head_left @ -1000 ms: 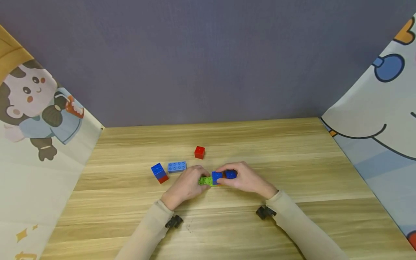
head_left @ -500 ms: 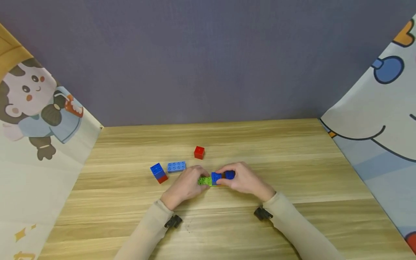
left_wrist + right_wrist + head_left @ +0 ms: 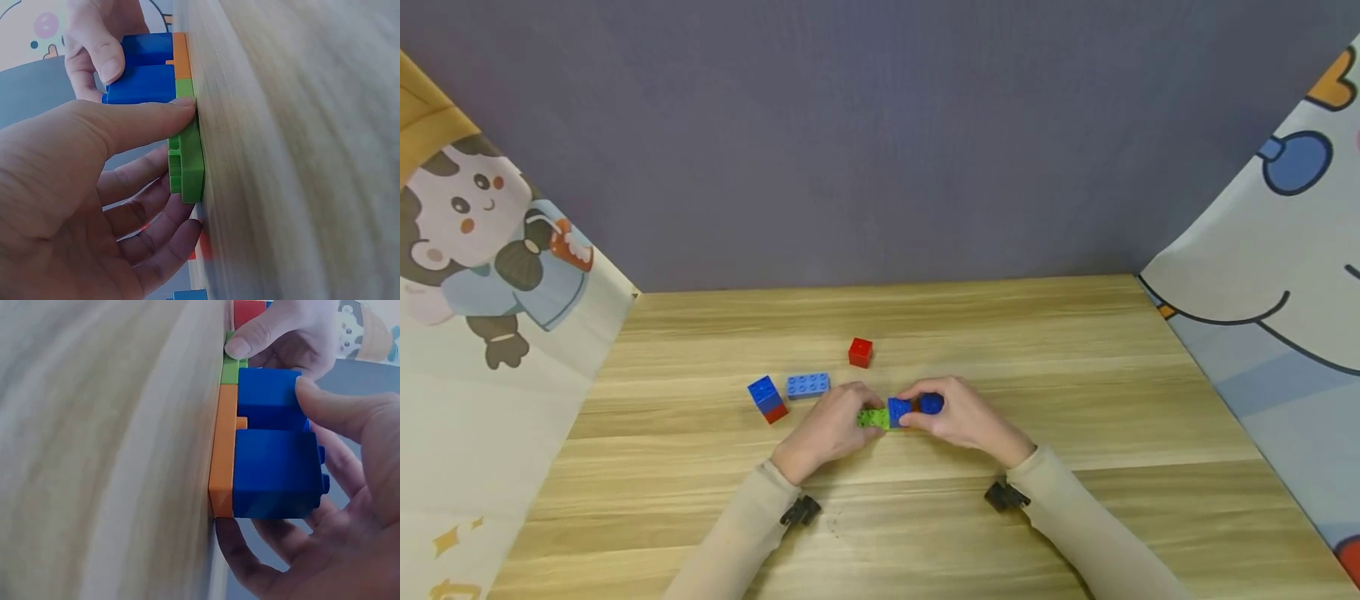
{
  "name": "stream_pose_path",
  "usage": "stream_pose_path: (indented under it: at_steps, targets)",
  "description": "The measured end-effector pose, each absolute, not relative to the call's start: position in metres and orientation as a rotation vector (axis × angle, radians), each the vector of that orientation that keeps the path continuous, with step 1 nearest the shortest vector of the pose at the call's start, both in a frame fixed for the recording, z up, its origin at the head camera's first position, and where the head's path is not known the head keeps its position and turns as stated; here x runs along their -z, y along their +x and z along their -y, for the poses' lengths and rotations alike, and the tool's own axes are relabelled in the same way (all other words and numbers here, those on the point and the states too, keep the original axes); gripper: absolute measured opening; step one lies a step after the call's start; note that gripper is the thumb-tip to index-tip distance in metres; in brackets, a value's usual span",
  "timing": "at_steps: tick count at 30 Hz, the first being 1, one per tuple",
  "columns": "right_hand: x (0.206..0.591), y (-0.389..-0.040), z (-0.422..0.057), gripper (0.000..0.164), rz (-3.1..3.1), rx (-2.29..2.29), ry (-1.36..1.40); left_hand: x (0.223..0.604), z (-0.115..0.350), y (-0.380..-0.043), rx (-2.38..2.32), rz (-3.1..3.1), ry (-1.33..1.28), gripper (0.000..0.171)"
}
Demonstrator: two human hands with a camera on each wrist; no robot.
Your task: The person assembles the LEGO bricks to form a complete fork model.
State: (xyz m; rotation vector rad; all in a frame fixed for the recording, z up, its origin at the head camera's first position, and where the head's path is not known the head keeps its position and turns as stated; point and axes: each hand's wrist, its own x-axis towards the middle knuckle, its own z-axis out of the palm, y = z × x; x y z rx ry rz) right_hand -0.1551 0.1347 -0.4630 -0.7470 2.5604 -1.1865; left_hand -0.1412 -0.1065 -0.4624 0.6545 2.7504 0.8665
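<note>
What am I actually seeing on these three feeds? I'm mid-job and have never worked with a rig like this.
There's no robot here: these are a person's bare left hand and right hand. The wide picture comes from a camera on the head, looking forward and down. The two close-ups come from cameras on the wrists, so the table appears turned on its side.

The left hand pinches a green brick. An orange brick lies end to end with it. Two blue blocks stand on this row, one across the seam; the right hand grips that one.

Also on the table are a red block, a light blue brick and a blue-and-red stack.
</note>
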Motion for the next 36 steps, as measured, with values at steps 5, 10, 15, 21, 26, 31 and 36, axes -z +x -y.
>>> stream_pose_path:
  at_steps: [5,10,15,21,26,31,36]
  targets:
    - [0.466,-0.156,-0.136,0.031,-2.501,1.265,-0.711,0.461,0.107,-0.143,-0.841,-2.740,0.666,0.033]
    - [0.466,-0.155,-0.137,0.032,-2.506,1.265,-0.697,0.458,0.110,-0.146,-0.840,-2.706,0.696,0.031]
    - [0.465,-0.154,-0.139,0.033,-2.516,1.256,-0.676,0.444,0.114,-0.153,-0.894,-2.726,0.671,0.028]
    - [0.465,-0.154,-0.137,0.034,-2.537,1.220,-0.688,0.435,0.117,-0.162,-0.967,-2.844,0.593,0.030]
    - [0.466,-0.155,-0.133,0.035,-2.547,1.211,-0.683,0.437,0.119,-0.174,-1.036,-2.955,0.626,0.026]
    - [0.464,-0.154,-0.133,0.035,-2.535,1.230,-0.675,0.443,0.117,-0.185,-1.058,-3.042,0.593,0.032]
    - [0.463,-0.153,-0.136,0.035,-2.522,1.246,-0.666,0.451,0.116,-0.193,-1.070,-3.056,0.515,0.040]
